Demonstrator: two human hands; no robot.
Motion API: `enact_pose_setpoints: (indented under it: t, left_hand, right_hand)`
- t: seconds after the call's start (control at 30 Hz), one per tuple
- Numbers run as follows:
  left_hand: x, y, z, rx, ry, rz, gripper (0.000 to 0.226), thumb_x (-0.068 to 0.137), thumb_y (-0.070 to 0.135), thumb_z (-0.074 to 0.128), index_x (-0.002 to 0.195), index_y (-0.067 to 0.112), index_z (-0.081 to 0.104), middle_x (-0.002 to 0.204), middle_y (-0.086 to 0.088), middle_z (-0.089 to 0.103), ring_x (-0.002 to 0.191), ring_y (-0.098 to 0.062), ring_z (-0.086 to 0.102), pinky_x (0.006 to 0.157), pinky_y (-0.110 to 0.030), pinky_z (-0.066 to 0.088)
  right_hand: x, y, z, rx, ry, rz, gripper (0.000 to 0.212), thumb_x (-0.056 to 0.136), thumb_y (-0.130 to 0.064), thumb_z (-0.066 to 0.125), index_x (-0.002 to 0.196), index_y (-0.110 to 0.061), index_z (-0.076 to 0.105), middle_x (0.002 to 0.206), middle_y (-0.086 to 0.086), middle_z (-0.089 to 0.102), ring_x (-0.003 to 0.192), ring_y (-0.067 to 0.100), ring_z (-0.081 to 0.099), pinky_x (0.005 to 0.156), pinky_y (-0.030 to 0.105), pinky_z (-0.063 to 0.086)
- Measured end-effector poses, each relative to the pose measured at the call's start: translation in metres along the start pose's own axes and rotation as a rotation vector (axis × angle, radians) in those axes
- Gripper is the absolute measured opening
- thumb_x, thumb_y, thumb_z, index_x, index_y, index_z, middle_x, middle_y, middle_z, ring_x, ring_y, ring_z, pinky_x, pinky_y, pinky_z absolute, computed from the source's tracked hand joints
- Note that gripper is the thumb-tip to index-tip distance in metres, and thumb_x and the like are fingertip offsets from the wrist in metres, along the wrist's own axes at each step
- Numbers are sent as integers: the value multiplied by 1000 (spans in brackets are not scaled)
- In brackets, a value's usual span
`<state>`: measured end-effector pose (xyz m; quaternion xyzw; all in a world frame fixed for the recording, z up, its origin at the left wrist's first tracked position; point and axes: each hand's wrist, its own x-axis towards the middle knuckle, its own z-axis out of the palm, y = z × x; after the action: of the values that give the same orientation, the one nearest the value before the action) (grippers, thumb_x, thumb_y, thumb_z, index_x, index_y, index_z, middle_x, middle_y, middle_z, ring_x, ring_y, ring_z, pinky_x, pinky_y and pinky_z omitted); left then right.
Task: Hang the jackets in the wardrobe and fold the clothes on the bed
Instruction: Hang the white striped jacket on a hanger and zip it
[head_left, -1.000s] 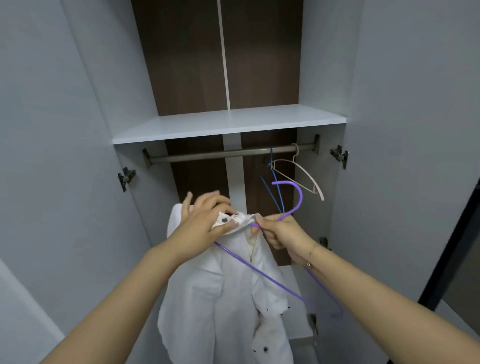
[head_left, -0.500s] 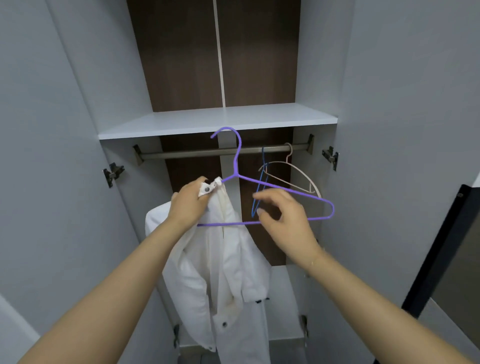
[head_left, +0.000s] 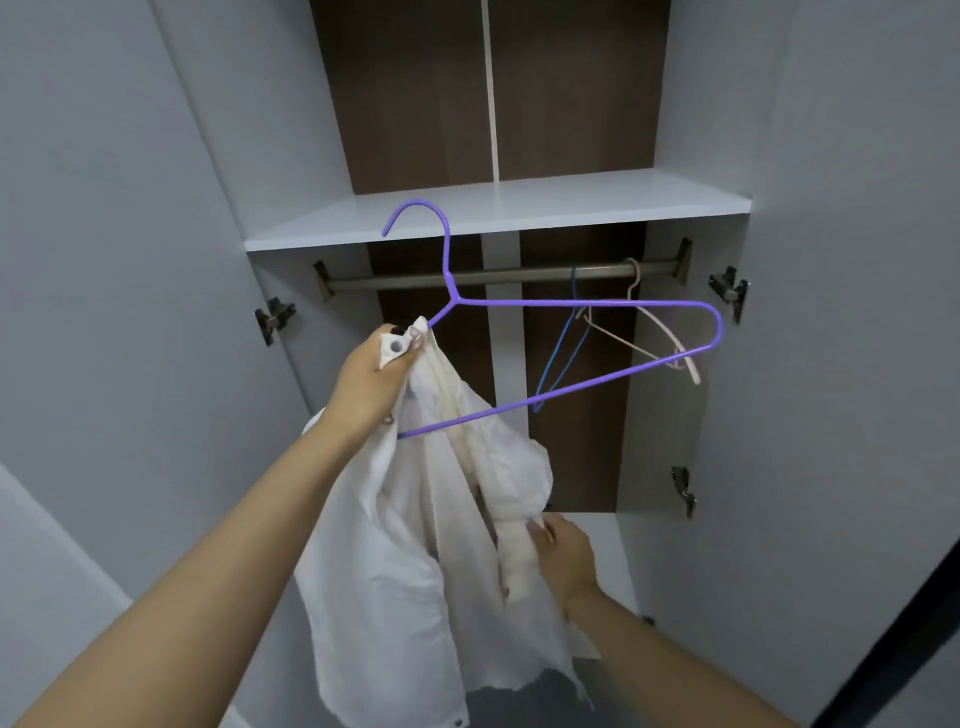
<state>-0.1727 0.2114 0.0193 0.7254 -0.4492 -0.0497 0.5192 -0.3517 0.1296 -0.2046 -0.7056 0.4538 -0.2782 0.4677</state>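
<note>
In front of the open wardrobe (head_left: 857, 260), the left hand (head_left: 371, 376) grips the white jacket's (head_left: 415, 545) collar and the purple hanger (head_left: 582, 301), while the right hand (head_left: 563, 553) pinches the jacket lower down.

Rail (head_left: 498, 274) under white shelf (head_left: 519, 213), centre of frame. On rail, right end: blue hanger (head_left: 558, 358) + pink hanger (head_left: 644, 332), touching.

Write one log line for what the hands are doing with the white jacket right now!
left hand: grips white jacket collar and purple hanger | right hand: holds jacket lower down | rail: blue hanger, beige hanger | jacket not yet hung
</note>
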Motion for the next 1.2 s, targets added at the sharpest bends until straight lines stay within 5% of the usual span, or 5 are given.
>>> enact_pose_setpoints:
  t: [0.3,0.53,0.83,1.07,1.2]
  left_hand:
    - [-21,-59,-52,96,-221,38,30,97,43,51,68,36,55,62,18,49,54,1,43,51,-11,34]
    - [-35,-63,-50,526,-239,173,28,84,56,40,92,42,62,93,22,65,86,-9,60,76,-33,48]
    - [-9,-39,-24,905,-94,316,15,91,29,60,105,34,62,94,9,57,96,-16,57,58,-28,41]
    - [-3,-19,14,613,-3,173,29,97,47,47,74,30,49,82,5,57,76,-17,55,65,-32,45]
    - [-4,-7,17,348,-16,250,23,97,42,50,77,33,53,79,7,60,76,-14,56,65,-33,42]
  right_hand:
    - [70,-53,-117,386,101,-112,33,100,-18,52,69,-9,60,59,-7,60,55,0,53,55,15,44]
    - [85,-101,-164,33,200,-304,38,98,-28,55,71,-1,58,66,14,55,65,15,49,65,30,39]
    - [62,-123,-184,-188,330,-277,35,102,-28,47,73,-11,56,76,9,63,74,22,59,60,27,38]
    - [28,-160,-159,-30,30,-209,27,101,-20,47,78,-7,51,63,3,42,53,12,38,50,23,33]
    - [16,-158,-154,-170,-5,-538,17,94,-17,62,79,-9,66,83,7,53,80,11,45,78,21,37]
